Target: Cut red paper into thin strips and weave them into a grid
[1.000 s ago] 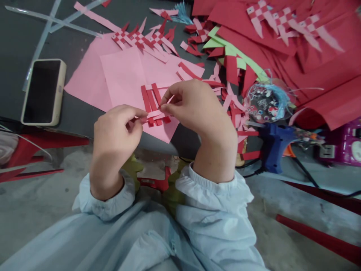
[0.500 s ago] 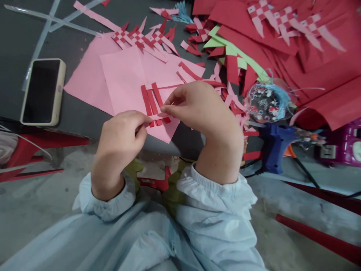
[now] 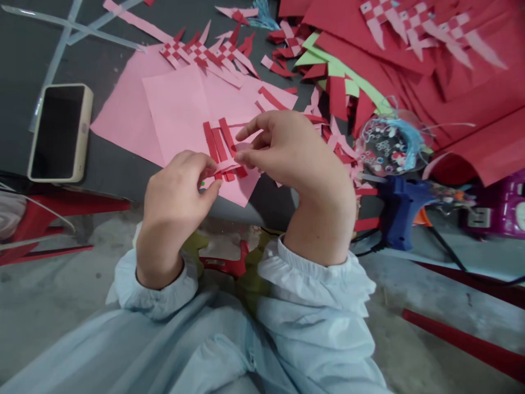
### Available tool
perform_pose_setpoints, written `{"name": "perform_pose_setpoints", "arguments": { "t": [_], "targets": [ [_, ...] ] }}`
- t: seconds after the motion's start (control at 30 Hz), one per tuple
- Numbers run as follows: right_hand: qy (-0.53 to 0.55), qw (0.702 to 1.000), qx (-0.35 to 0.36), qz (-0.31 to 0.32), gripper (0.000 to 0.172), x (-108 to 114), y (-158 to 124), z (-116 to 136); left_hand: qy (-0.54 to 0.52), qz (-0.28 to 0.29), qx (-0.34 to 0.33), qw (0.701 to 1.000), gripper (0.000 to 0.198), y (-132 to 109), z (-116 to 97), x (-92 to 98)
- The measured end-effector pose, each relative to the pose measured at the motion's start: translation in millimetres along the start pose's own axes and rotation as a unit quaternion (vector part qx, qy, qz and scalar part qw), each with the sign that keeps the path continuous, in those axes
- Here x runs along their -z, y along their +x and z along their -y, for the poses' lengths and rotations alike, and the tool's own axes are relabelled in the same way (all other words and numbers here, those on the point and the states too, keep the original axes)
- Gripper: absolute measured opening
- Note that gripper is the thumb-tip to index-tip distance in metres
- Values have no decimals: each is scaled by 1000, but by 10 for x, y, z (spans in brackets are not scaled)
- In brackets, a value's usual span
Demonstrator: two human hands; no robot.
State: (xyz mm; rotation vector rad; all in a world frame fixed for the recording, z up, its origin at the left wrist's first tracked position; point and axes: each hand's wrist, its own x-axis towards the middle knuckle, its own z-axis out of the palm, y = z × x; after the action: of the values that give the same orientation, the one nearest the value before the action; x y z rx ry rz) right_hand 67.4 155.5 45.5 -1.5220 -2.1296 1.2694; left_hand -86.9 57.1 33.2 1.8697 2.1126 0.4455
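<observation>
Three short red paper strips [image 3: 221,143] lie side by side on a pink paper sheet [image 3: 176,104]. A narrow pink paper strip [image 3: 227,164] crosses them near their lower ends. My left hand [image 3: 178,186] is at the left end of this pink strip, thumb and forefinger apart, with the forefinger tip beside it. My right hand [image 3: 287,145] has its thumb on the strip's right end, the forefinger raised and the other fingers curled behind; its grip there is partly hidden.
A phone [image 3: 61,134] lies at the left. Woven paper fish [image 3: 197,53] rest behind the pink sheets. Red sheets [image 3: 443,98], a dish of beads [image 3: 385,145], a blue glue gun [image 3: 400,210] and paper scraps [image 3: 338,145] lie to the right. Clear sticks [image 3: 69,24] cross at the back left.
My left thumb and forefinger have parted from their pinch at the pink strip's left end. My right forefinger has lifted away from the thumb, which stays by the right end.
</observation>
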Motion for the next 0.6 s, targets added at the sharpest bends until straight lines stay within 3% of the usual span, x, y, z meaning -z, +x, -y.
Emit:
{"name": "perform_pose_setpoints", "arguments": {
  "t": [0.43, 0.6],
  "targets": [
    [14, 1000, 0, -28, 20, -36, 33, -3, 14, 3, -1, 1000, 7, 3, -26, 14],
    [16, 999, -3, -34, 21, -47, 46, -19, 47, -26, -6, 999, 15, -3, -34, 5]
  ]
}}
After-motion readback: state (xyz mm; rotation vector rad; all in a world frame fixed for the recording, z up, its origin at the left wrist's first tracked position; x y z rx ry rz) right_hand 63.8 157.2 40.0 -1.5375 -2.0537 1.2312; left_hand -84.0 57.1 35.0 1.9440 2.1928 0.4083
